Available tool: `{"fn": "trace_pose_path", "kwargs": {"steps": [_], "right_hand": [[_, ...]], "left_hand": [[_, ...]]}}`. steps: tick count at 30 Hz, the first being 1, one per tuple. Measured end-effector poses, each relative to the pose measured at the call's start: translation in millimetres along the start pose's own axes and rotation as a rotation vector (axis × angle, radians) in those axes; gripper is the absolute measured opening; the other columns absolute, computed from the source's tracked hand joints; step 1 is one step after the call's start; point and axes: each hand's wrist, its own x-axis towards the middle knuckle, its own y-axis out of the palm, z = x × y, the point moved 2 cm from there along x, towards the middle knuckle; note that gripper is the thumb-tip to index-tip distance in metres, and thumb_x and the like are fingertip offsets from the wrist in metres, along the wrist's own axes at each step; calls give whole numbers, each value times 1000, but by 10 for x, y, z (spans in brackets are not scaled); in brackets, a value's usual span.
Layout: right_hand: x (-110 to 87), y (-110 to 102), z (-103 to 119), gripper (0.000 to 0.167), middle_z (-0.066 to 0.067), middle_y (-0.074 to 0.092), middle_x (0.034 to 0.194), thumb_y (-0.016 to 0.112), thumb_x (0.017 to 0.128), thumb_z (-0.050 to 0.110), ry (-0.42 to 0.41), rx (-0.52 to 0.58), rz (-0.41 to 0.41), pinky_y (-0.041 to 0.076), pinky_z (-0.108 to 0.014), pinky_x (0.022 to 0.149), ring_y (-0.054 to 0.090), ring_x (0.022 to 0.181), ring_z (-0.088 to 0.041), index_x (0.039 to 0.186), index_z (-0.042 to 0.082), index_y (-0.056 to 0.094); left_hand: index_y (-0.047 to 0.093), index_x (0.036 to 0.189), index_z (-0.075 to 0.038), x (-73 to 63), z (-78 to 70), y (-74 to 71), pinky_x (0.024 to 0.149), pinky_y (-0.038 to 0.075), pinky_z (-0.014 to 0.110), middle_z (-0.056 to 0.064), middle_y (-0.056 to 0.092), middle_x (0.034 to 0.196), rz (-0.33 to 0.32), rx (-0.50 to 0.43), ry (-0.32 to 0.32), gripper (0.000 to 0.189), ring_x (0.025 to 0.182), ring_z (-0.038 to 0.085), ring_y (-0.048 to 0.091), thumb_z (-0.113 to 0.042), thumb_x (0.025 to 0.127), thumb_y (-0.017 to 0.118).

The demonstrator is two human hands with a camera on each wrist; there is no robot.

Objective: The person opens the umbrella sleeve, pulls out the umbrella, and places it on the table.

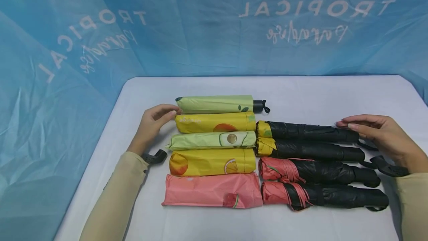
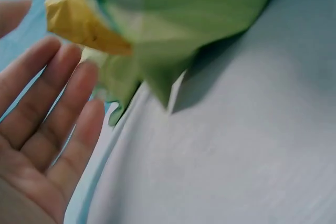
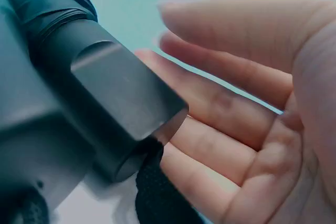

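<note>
My left hand (image 1: 154, 122) has its fingertips right at the left ends of a light green folded umbrella (image 1: 214, 104) with a black handle and a yellow umbrella sleeve (image 1: 214, 122). In the left wrist view, its fingers (image 2: 68, 98) are extended beside the yellow and green fabric. Over at the right, my right hand (image 1: 381, 131) is by the handle of the topmost black folded umbrella (image 1: 307, 131), which has a yellow end. The right wrist view shows that black handle (image 3: 131, 87) close up, with relaxed fingers (image 3: 215, 98) behind it and a black strap hanging.
Below lie another green sleeve (image 1: 197, 141), another yellow sleeve (image 1: 204, 162) and a pink sleeve (image 1: 200, 190). Beside them are a second yellow-ended black umbrella (image 1: 307, 149) and two pink-ended ones (image 1: 327, 171). A blue printed curtain (image 1: 214, 47) hangs behind the white table (image 1: 214, 226).
</note>
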Motion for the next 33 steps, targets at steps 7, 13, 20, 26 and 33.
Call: {"fn": "trace_pose_path", "kwargs": {"steps": [7, 13, 20, 26, 33], "right_hand": [[2, 24, 260, 40, 10, 70, 126, 59, 105, 13, -156, -65, -68, 50, -9, 85, 65, 111, 2, 142, -3, 55], [178, 283, 904, 39, 5, 70, 128, 63, 104, 21, -196, -85, -26, 48, -8, 86, 65, 114, -1, 139, 6, 62], [674, 766, 1500, 40, -5, 67, 134, 67, 101, 24, -223, 33, 165, 51, -18, 94, 63, 121, -14, 138, 7, 64], [1046, 1248, 1430, 43, -3, 68, 133, 75, 96, 34, -183, 56, 240, 51, -26, 97, 63, 120, -16, 132, 13, 70], [1033, 1529, 1190, 43, -5, 65, 136, 77, 94, 27, -153, 131, 308, 52, -31, 96, 62, 121, -19, 133, 12, 69]], "left_hand": [[62, 137, -7, 38, 67, -71, 102, 49, 25, 13, 66, 130, -119, -6, -26, 40, 120, 18, 62, -23, 101, 68], [45, 153, -7, 83, 143, -104, 102, 49, 23, 19, 57, 141, -180, -83, -65, 62, 124, 19, 58, -17, 98, 72], [48, 151, -6, 179, 215, -204, 107, 44, 23, 9, 57, 145, -65, -115, -118, 58, 132, 20, 56, -22, 100, 70], [51, 150, -13, 224, 222, -173, 109, 43, 23, 4, 56, 148, 22, -122, -170, 57, 136, 19, 52, -25, 99, 71], [51, 151, -18, 216, 82, -1, 110, 42, 26, 1, 51, 153, 121, -137, -131, 57, 141, 18, 47, -19, 98, 72]]}}
